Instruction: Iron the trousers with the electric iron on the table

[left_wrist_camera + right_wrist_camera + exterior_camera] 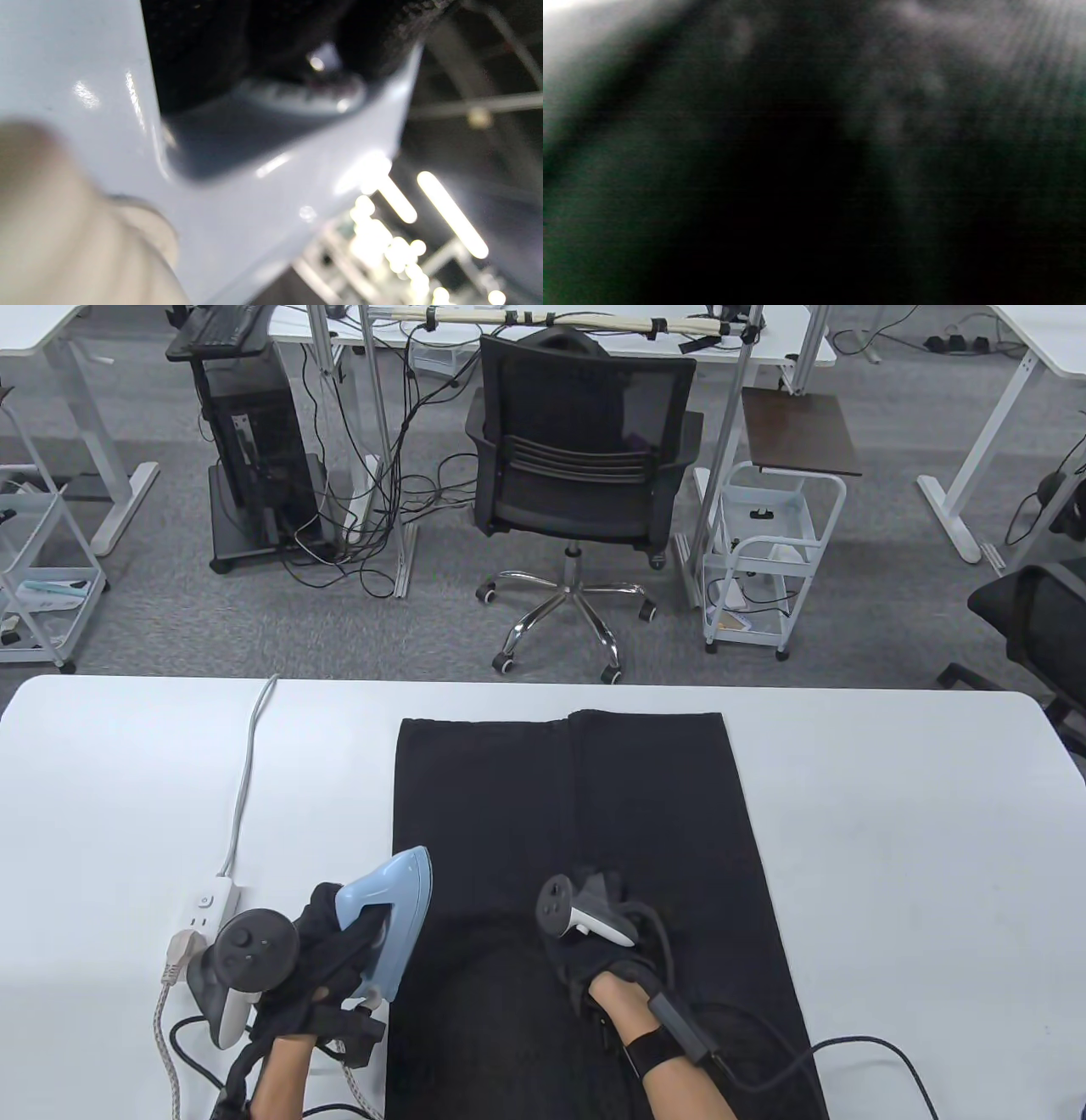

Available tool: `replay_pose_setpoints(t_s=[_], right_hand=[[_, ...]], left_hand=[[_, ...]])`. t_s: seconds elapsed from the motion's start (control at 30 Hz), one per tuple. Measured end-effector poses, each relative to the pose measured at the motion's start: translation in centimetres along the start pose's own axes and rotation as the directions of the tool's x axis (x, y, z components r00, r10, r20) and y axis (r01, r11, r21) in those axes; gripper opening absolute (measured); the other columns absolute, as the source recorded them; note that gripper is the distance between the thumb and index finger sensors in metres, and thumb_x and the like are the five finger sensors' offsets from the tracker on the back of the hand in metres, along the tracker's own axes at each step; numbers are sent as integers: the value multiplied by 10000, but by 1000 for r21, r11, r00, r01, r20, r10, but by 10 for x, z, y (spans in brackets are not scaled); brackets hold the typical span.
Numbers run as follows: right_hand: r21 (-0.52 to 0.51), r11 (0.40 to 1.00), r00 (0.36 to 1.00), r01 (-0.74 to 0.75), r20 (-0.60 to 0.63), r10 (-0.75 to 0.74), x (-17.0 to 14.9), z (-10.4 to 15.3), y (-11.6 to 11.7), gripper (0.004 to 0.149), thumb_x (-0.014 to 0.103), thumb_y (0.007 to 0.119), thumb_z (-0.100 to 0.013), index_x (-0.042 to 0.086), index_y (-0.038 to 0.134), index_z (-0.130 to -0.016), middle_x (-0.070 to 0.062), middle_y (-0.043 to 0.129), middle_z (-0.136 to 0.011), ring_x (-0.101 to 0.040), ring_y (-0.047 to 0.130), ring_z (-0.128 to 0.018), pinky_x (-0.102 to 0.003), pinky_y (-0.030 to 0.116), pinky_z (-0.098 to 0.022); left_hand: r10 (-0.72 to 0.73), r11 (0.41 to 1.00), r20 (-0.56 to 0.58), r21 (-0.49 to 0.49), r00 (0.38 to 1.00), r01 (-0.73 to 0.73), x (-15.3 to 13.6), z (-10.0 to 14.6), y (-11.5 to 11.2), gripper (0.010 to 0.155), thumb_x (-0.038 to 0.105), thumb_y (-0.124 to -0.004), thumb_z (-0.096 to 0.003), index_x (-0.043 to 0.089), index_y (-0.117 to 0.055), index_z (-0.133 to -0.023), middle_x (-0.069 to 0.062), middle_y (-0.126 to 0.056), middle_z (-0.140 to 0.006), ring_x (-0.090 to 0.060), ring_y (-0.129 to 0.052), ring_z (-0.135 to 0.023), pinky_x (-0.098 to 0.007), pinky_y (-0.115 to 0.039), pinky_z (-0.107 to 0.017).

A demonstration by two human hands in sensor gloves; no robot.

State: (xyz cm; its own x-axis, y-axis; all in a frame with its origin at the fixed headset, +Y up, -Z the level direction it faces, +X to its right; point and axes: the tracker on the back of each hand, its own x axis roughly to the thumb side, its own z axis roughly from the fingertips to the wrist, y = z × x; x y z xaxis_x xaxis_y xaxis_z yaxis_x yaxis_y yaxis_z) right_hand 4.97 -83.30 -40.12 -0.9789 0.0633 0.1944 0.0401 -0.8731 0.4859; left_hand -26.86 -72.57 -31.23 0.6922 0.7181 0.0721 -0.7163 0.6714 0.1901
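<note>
Surface: white table (891,831), rounded corners. Landmark: black trousers (577,797), spread flat down the table's middle, legs running toward the far edge.

Iron (386,920): pale blue, at the trousers' near left edge, tip over the fabric. Left hand (327,959) wraps its handle, fingers curled around it; the left wrist view shows blurred blue casing only.

Right hand (607,937): resting palm-down on the trousers, right of the iron; grip cannot be told.

Power strip (208,908): white, left of the trousers, cord running to the far edge.

Room: grey carpet; black office chair (581,466) beyond the trousers; white wire trolley (768,560); white desks.
</note>
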Motion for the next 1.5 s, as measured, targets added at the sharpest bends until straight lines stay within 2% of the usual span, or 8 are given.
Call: replay_pose_setpoints(t_s=[0.47, 0.57, 0.67, 0.83, 0.9, 0.97, 1.3, 1.5], right_hand=[[96, 994, 997, -52, 58, 46, 8, 66, 32, 718, 456, 353, -582, 82, -32, -1059, -304, -100, -1068, -608, 20, -946, -758, 267, -621], [155, 987, 996, -40, 85, 27, 9, 77, 32, 745, 466, 405, -599, 78, -27, -1065, -311, -113, -1065, -620, 11, -944, -763, 266, -626], [44, 998, 996, -35, 85, 31, 5, 79, 30, 733, 469, 429, -605, 87, 44, -1098, -290, -36, -1110, -607, 109, -984, -756, 304, -645], [-6, 999, 996, -46, 71, 46, -7, 69, 26, 716, 460, 439, -604, 126, 37, -1093, -255, -36, -1117, -588, 96, -991, -767, 280, -638], [89, 996, 996, -20, 89, 12, -12, 65, 28, 717, 465, 391, -602, 136, -36, -1075, -243, -107, -1093, -576, 14, -973, -770, 243, -633], [71, 997, 996, 4, 86, -10, -11, 65, 28, 713, 456, 417, -605, 134, -4, -1082, -247, -93, -1099, -581, 20, -975, -777, 241, -631], [117, 993, 995, 2, 97, -13, -10, 64, 29, 718, 455, 386, -608, 135, -64, -1067, -257, -154, -1072, -590, -43, -951, -786, 199, -617], [125, 992, 995, 2, 96, -14, -10, 64, 28, 718, 456, 385, -609, 135, -67, -1065, -266, -160, -1067, -594, -47, -948, -789, 196, -615]], left_hand=[[-287, 941, 89, -159, 954, 298, 31, 5, -39, 405, 460, -841, -564, 105, -804, -755, 24, -969, -424, -136, -1004, -322, -474, -865, -473], [-388, 875, 182, -236, 904, 423, 48, 9, -62, 407, 462, -842, -562, 106, -805, -755, 24, -970, -425, -135, -1005, -323, -473, -865, -473], [-480, 783, 261, -304, 838, 543, 65, 15, -91, 412, 464, -843, -560, 104, -806, -758, 20, -972, -428, -138, -1006, -325, -477, -864, -474], [-605, 631, 332, -354, 724, 690, 79, 12, -129, 424, 471, -839, -566, 105, -797, -775, 15, -968, -445, -142, -999, -346, -481, -850, -495], [-619, 599, 336, -383, 710, 703, 81, 4, -136, 422, 467, -834, -575, 103, -791, -784, 12, -965, -454, -146, -996, -356, -484, -843, -506], [-628, 559, 317, -452, 711, 695, 80, -14, -144, 415, 460, -824, -586, 105, -776, -796, 8, -955, -464, -149, -985, -373, -487, -831, -525], [-663, 566, 243, -456, 708, 687, 75, -131, -167, 405, 473, -806, -583, 127, -766, -790, 25, -946, -463, -135, -980, -375, -474, -834, -532], [-677, 588, 163, -468, 718, 660, 64, -182, -168, 399, 474, -803, -585, 132, -762, -788, 28, -942, -462, -132, -978, -376, -469, -832, -536]])
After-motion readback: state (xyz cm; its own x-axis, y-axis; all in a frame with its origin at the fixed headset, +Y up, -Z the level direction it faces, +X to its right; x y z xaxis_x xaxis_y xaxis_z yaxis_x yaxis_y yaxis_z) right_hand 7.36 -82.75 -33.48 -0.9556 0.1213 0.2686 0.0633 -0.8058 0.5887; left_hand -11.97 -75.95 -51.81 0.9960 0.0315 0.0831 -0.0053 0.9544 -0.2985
